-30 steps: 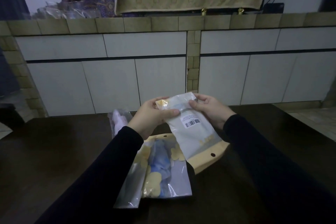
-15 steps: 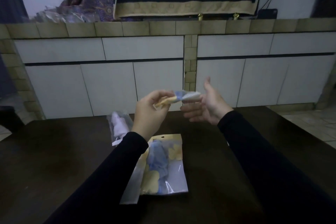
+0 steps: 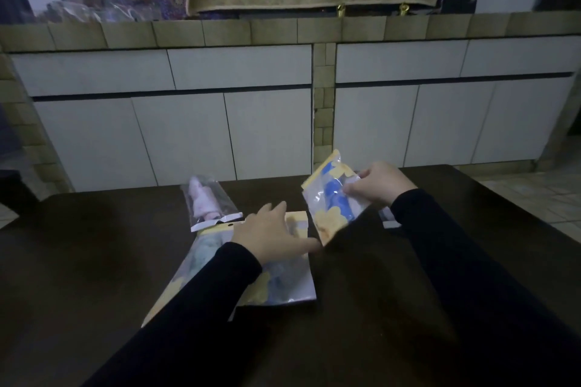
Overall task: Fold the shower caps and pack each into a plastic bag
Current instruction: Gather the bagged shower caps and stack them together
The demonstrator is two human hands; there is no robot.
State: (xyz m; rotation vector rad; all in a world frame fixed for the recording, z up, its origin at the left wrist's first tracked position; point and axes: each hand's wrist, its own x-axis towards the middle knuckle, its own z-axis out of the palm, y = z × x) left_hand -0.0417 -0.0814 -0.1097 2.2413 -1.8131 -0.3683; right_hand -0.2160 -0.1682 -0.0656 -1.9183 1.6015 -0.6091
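Your right hand (image 3: 379, 186) grips a packed plastic bag (image 3: 331, 198) with a blue and yellow shower cap inside; the fingers curl around its right edge and hold it tilted above the dark table (image 3: 94, 261), at about 1 o'clock from the table's middle. Your hand covers the right side of this bag, so you cannot see how it is closed there.

Your left hand (image 3: 270, 231) lies with straight, spread fingers on the stacked bags (image 3: 283, 289) in the middle of the table, pressing or touching them; which one, you cannot tell. Your black sleeve (image 3: 188, 308) hides a large part of these bags, and their number is hard to make out.

At 11 o'clock from the left hand a narrow clear bag (image 3: 206, 201) with something pale pink lies flat. A small white piece (image 3: 388, 220) shows under the right wrist, mostly hidden.
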